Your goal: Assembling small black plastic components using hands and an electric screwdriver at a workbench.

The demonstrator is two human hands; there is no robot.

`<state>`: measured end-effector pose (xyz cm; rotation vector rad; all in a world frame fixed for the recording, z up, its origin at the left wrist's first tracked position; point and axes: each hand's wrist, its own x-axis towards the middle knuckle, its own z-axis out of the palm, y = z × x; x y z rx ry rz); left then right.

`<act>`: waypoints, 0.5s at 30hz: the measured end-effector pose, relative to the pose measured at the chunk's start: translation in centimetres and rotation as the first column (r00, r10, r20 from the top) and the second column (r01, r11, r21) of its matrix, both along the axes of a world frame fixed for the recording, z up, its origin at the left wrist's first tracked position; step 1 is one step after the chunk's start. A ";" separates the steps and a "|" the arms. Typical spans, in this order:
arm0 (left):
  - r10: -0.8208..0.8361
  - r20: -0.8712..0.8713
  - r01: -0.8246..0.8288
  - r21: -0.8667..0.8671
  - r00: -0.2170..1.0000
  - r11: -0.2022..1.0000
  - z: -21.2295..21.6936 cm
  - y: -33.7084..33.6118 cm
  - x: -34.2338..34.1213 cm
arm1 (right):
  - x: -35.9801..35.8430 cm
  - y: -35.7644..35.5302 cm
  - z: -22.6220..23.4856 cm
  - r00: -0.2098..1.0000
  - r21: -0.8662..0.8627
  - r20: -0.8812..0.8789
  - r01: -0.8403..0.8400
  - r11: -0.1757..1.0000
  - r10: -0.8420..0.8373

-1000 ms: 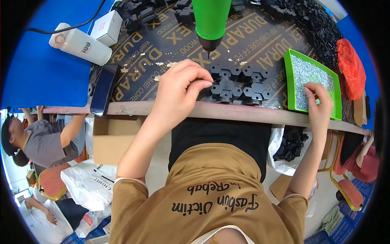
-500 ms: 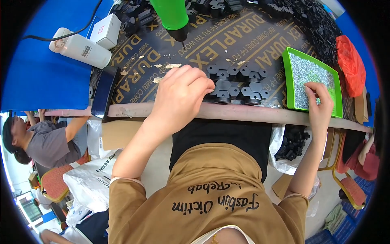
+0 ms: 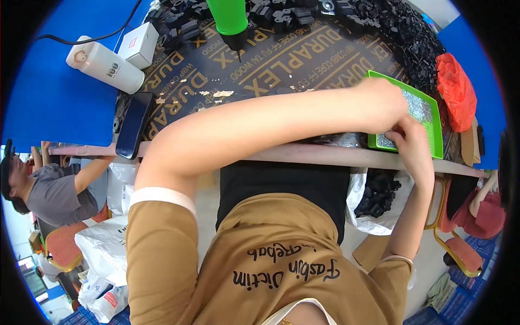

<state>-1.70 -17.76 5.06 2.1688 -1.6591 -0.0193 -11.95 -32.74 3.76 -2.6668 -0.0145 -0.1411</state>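
A shallow green tray (image 3: 437,130) holds many small silvery metal pieces (image 3: 418,107), too small to tell exactly. Over its near left part, my left hand (image 3: 383,105) is curled with its back up and fingertips mostly hidden. Against it, my right hand (image 3: 414,142) meets those fingers at the tray's near side, thumb and fingertips drawn together. Whatever lies between the fingers of either hand cannot be made out. My left forearm stretches across the table and covers the spot where black plastic pieces stood in rows.
A green electric screwdriver (image 3: 228,19) hangs bit-down above the table. Black plastic parts (image 3: 414,54) are heaped along the far and right edges. A red plastic bag (image 3: 456,92) lies right of the tray. A phone (image 3: 134,124), white bottle (image 3: 105,66) and white box (image 3: 139,45) are at left.
My left hand has swung right from the rows of black pieces to the tray, meeting my right hand. My right hand has moved slightly left and down. The forearm now hides those pieces.
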 end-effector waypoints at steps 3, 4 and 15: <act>-0.026 0.026 0.025 0.027 0.999 0.999 -1.2 -2.0 -0.7 | -0.1 -0.1 -0.5 0.998 0.060 0.049 0.024 0.998 -0.027; -0.015 0.064 0.012 0.040 0.998 0.999 -1.7 -2.4 -0.8 | -0.1 -0.3 -0.6 0.997 0.070 0.058 0.048 0.996 -0.053; 0.107 0.075 -0.112 0.072 0.991 0.991 -0.8 -2.3 -0.6 | -0.9 -1.4 -1.8 0.982 0.188 0.161 0.065 0.980 -0.097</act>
